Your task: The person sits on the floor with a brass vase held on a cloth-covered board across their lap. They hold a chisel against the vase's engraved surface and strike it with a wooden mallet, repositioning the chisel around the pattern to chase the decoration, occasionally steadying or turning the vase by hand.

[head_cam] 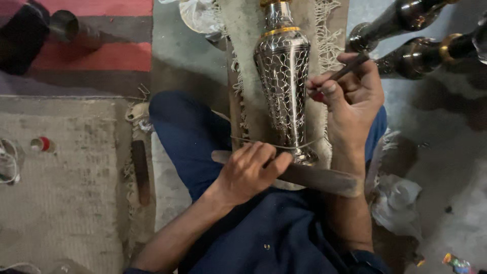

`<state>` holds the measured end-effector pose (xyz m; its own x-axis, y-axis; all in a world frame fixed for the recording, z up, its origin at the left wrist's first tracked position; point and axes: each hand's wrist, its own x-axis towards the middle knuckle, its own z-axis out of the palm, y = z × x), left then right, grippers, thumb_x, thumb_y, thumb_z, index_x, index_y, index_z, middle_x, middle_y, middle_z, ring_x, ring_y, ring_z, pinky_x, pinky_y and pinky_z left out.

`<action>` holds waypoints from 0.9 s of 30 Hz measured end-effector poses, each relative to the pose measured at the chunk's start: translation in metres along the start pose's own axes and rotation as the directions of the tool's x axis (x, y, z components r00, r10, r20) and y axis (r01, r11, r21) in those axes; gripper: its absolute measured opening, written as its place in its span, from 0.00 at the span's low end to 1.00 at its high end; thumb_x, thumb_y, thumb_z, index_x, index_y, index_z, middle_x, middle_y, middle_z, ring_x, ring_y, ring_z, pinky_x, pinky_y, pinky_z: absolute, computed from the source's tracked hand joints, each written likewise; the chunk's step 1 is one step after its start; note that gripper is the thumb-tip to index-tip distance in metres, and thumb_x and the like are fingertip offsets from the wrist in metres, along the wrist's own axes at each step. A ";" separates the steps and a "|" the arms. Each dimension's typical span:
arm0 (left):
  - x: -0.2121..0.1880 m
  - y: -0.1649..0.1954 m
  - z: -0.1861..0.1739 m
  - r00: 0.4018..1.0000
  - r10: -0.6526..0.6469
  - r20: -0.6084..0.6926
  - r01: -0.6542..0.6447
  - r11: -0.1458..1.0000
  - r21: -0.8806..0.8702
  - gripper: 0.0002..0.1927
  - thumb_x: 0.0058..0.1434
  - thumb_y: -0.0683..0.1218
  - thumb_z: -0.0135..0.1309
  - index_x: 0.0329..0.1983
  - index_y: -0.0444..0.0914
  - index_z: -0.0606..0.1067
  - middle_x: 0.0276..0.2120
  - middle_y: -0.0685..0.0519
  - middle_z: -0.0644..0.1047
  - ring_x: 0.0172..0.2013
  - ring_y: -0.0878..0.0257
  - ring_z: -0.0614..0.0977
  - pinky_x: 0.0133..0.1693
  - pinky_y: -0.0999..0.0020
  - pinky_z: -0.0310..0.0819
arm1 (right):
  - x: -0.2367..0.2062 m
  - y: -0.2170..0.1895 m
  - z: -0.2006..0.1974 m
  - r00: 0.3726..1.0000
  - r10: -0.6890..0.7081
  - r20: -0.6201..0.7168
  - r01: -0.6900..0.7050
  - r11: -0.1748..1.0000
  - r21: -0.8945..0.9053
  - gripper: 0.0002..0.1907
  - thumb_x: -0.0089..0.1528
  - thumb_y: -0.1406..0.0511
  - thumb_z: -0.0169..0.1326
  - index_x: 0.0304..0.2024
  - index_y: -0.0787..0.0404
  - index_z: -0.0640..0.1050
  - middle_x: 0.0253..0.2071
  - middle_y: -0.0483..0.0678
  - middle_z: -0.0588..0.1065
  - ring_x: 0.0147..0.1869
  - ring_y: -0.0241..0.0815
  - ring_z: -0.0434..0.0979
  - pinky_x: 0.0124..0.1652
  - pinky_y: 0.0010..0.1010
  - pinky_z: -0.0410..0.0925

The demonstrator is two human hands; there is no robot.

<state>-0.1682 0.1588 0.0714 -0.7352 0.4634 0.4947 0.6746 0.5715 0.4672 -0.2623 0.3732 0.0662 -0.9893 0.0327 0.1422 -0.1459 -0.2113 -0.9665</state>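
The engraved metal vase point(283, 76) loses its top past the upper edge, its foot sits partly behind the left hand point(251, 170), and the 2 dark vessels point(406, 35) at upper right run out of frame.

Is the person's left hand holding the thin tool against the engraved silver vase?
No, the left hand grips a flat dark metal bar at the engraved silver vase's base, while the right hand holds the thin dark tool.
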 end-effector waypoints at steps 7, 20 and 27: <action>0.003 -0.001 -0.022 0.988 -0.075 0.133 0.090 0.990 -0.106 0.19 0.68 0.40 0.57 0.61 0.44 0.70 0.37 0.53 0.73 0.38 0.56 0.83 0.42 0.61 0.80 | -0.006 0.000 0.025 0.999 -0.006 -0.034 0.005 0.999 -0.038 0.18 0.75 0.68 0.61 0.60 0.66 0.67 0.44 0.55 0.80 0.50 0.44 0.85 0.49 0.31 0.81; 0.010 -0.095 -0.114 0.791 -0.514 0.331 0.599 0.542 -0.589 0.30 0.64 0.36 0.56 0.67 0.33 0.61 0.49 0.47 0.73 0.49 0.59 0.79 0.53 0.62 0.79 | -0.015 0.000 0.035 0.990 -0.136 0.025 0.138 0.966 -0.218 0.15 0.77 0.78 0.56 0.62 0.66 0.67 0.44 0.58 0.81 0.47 0.44 0.85 0.45 0.27 0.80; 0.084 -0.091 -0.158 0.929 -0.169 0.329 0.199 0.978 -0.059 0.38 0.59 0.35 0.60 0.71 0.40 0.59 0.44 0.39 0.77 0.42 0.47 0.83 0.40 0.57 0.78 | -0.018 0.003 0.038 0.985 -0.170 0.040 0.174 0.955 -0.239 0.15 0.78 0.80 0.54 0.61 0.66 0.65 0.45 0.59 0.80 0.46 0.43 0.85 0.44 0.28 0.80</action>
<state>-0.2805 0.0391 0.1862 -0.8190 0.5565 0.1395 0.5175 0.6115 0.5985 -0.2449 0.3345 0.0694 -0.9495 0.0295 0.3125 -0.3114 0.0378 -0.9495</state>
